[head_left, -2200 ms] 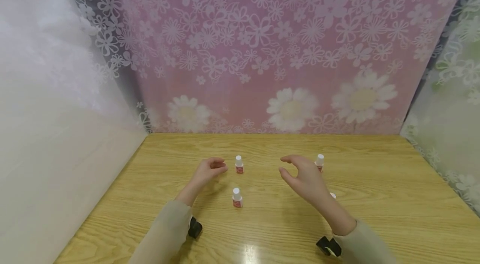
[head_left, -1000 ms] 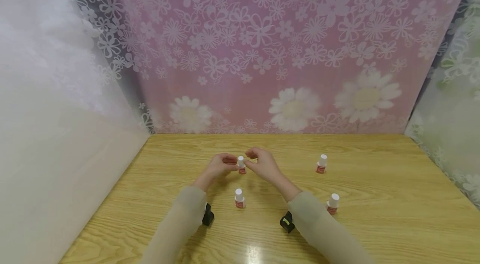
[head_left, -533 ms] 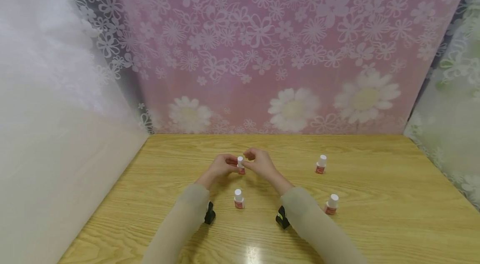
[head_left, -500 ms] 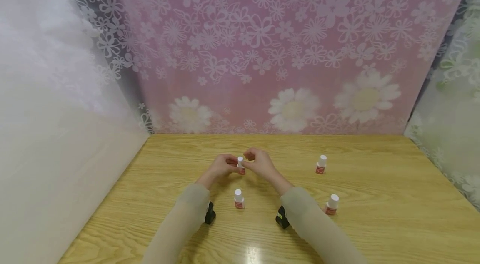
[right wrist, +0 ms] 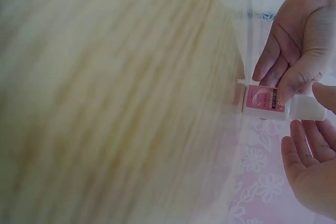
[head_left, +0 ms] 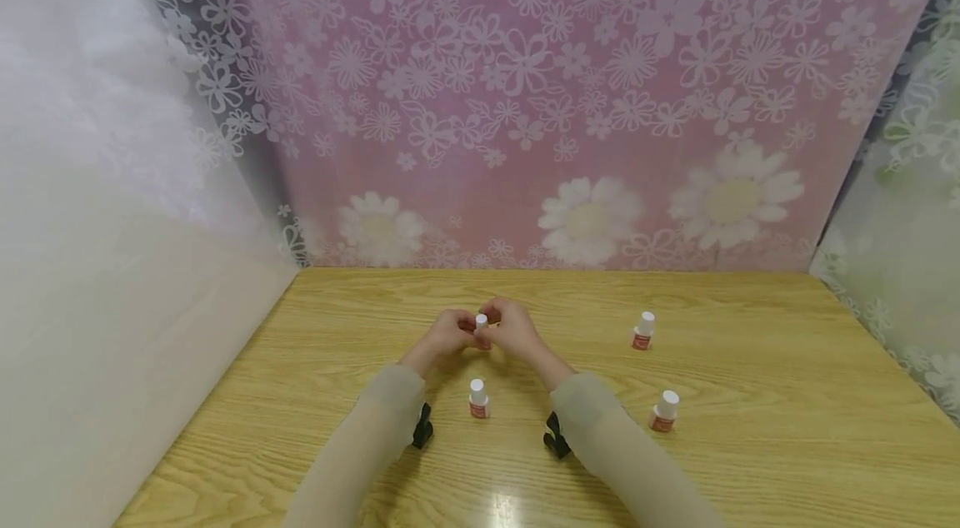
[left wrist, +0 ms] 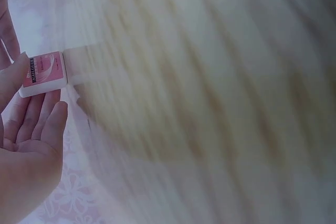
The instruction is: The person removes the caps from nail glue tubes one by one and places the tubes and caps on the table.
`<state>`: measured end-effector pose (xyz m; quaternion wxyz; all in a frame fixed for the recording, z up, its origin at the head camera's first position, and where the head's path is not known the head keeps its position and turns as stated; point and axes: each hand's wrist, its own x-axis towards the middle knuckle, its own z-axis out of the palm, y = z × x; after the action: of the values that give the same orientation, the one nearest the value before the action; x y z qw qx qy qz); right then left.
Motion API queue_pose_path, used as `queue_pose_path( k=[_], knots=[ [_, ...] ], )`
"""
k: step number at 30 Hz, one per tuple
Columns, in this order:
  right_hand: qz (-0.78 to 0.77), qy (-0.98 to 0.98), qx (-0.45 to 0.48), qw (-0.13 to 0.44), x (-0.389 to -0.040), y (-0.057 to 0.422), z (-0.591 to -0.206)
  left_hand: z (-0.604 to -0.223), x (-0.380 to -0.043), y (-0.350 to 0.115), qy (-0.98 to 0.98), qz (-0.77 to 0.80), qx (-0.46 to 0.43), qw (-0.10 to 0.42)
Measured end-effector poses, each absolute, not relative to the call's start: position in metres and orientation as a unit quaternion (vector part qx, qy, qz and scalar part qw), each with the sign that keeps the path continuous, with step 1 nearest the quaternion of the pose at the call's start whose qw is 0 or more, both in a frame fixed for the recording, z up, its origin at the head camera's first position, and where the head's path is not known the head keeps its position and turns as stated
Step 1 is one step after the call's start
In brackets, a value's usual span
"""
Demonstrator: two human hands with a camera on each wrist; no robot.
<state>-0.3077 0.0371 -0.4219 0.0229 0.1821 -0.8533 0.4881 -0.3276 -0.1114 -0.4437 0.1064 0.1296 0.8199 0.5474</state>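
Apparently for steadiness, the left hand (head_left: 448, 332) pinches the upright bottle (right wrist: 266, 99) by its body where it stands on the counter (head_left: 570, 303), which leaves the cap (right wrist: 305, 107) exposed. Around that cap the right hand (head_left: 516, 328) curves close, though whether it grips I cannot tell.

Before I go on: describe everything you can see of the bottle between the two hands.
The small bottle looks like white plastic, with its white cap on and a pink label bearing a dark band and pale curved lines; the lettering is blurred. It stands upright on the wood-grain table. The left hand holds it, thumb across the front near the shoulder. The right hand is around the cap; whether it touches is unclear.
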Motion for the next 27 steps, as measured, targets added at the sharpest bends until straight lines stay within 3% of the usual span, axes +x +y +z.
queue_pose_path(
  k=[8,27],
  knots=[
    [0.510,-0.846,0.155,0.020,-0.311,0.035,-0.426,-0.417,-0.306,-0.106,0.831,0.530,0.136,0.100],
    [0.516,-0.844,0.145,0.009,-0.317,0.034,-0.426,-0.417,-0.308,-0.106,0.817,0.550,0.115,0.126]
  ],
)
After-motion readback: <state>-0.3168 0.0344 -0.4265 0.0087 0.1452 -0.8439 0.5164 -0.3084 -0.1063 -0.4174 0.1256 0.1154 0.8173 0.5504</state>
